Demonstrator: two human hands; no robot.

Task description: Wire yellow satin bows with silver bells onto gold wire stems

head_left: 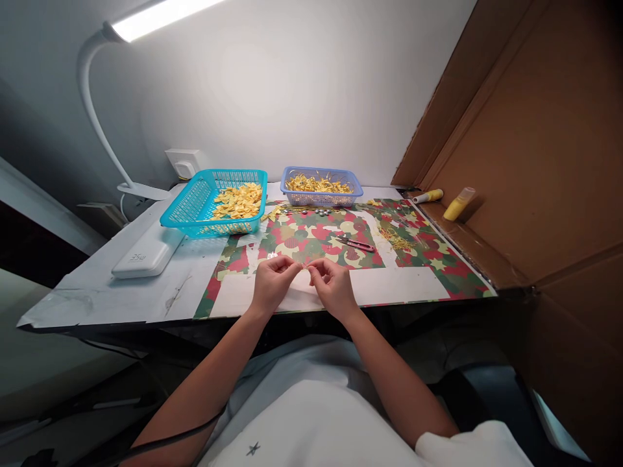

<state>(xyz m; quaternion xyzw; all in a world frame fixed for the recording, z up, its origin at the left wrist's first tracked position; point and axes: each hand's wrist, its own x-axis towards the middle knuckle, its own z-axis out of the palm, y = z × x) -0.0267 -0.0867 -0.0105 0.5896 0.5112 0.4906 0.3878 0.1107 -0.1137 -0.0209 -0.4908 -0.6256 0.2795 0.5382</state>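
My left hand and my right hand meet near the table's front edge, over a red and green patterned sheet. Both pinch with fingers curled, fingertips almost touching at a tiny item too small to name. A teal basket holding yellow folded pieces stands at the back left. A lavender basket of golden strands sits behind the sheet. Small red-handled snips lie just beyond my right hand.
A white lamp base with a curved neck stands at the left. A cardboard wall closes the right side, with a yellow bottle and a yellow tube at its foot. Small silver beads and loose gold bits lie on the sheet.
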